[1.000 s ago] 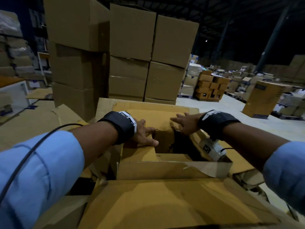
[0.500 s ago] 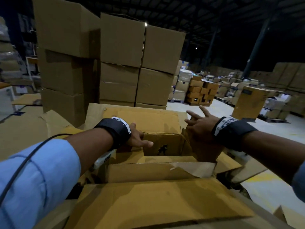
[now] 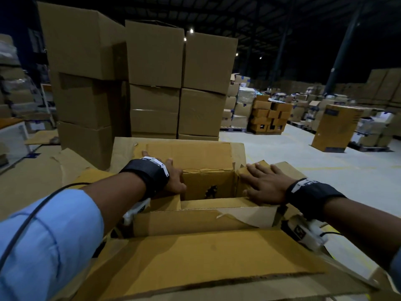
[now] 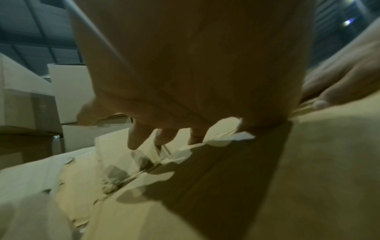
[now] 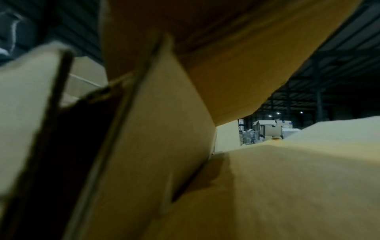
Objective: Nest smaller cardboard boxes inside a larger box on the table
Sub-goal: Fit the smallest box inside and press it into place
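Cardboard fills the middle of the head view: a smaller brown cardboard box (image 3: pixel 208 187) sits open-topped inside a larger brown cardboard box (image 3: pixel 195 257), whose broad near flap spreads across the lower centre of the frame and whose far flap stands up behind the opening. At centre left, the left hand (image 3: pixel 173 177) lies on the smaller box's left flap with its fingers spread and fairly straight, the thumb at the edge of the opening; the left wrist view shows those fingers (image 4: pixel 135 139) reaching down onto torn, pale cardboard. At centre right, the right hand (image 3: pixel 263 184) rests palm down and flat on the smaller box's right flap, fingers extended and close together, holding nothing. The right wrist view shows only blurred cardboard edges close to the lens. Both wrists wear black bands (image 3: pixel 312 197) with white tags, and light blue sleeves (image 3: pixel 47 242) cover the forearms at the lower corners. Behind, in the upper left and centre, tall stacks of closed brown cartons (image 3: pixel 156 83) rise, with pallets of boxes (image 3: pixel 269 118) on the grey warehouse floor (image 3: pixel 325 170) at the right.
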`<state>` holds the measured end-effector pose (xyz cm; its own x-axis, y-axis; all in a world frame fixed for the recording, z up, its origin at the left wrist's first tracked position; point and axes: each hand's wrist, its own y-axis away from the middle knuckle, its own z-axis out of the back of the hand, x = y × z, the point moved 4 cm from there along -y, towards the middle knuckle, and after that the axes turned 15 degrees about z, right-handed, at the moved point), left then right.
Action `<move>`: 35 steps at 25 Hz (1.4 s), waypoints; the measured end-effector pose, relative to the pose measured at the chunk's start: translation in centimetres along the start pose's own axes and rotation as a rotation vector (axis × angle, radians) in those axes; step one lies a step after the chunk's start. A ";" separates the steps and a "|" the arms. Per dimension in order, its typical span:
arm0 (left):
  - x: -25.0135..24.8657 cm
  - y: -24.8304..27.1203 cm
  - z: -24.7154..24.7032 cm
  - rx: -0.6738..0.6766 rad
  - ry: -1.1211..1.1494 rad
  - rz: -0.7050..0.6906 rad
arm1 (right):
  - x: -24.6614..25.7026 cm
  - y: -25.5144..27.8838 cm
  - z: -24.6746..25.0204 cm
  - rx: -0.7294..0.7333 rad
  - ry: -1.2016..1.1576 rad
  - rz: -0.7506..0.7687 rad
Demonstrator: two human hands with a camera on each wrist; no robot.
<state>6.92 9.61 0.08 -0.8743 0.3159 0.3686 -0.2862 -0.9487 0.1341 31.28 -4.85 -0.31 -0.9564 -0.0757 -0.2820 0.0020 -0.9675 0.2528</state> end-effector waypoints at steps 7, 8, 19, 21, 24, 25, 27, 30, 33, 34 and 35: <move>-0.5 2.6 2.9 -0.005 -0.043 -0.060 | -0.7 -0.3 -0.6 -0.063 -0.210 0.006; -0.7 3.3 3.3 -0.022 -0.076 -0.084 | -0.7 -0.3 -0.6 -0.063 -0.227 0.007; 0.5 8.5 4.0 -0.234 -0.441 -0.172 | -0.2 0.0 -0.4 -0.080 -0.281 -0.004; 1.8 8.7 2.6 -0.228 -0.468 -0.122 | 0.0 0.0 -0.2 -0.089 -0.276 0.002; 4.1 7.9 -0.4 -0.124 -0.290 -0.033 | 0.1 -0.1 -0.2 -0.088 -0.282 0.004; 4.9 7.4 -1.6 -0.082 -0.176 0.005 | 0.1 -0.2 -0.3 -0.091 -0.282 0.005; 6.6 6.4 -4.0 -0.022 0.026 0.070 | 0.2 -0.2 -0.3 -0.108 -0.277 0.016; 7.6 5.8 -6.3 0.040 0.137 0.074 | 0.0 -0.3 -0.4 -0.139 -0.290 0.038; 6.8 5.6 -6.7 0.064 0.186 0.042 | -0.3 -0.3 -0.5 -0.174 -0.318 0.067; 6.7 5.4 -6.7 0.079 0.205 0.040 | -0.3 -0.2 -0.4 -0.190 -0.333 0.076; 6.7 5.2 -6.8 0.094 0.223 0.045 | -0.2 -0.1 -0.3 -0.205 -0.360 0.084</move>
<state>-3.08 6.66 -3.02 -0.9532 0.2526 0.1658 -0.2159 -0.9533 0.2112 31.56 -4.83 -0.51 -0.9913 -0.1028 0.0824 0.1080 -0.9923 0.0611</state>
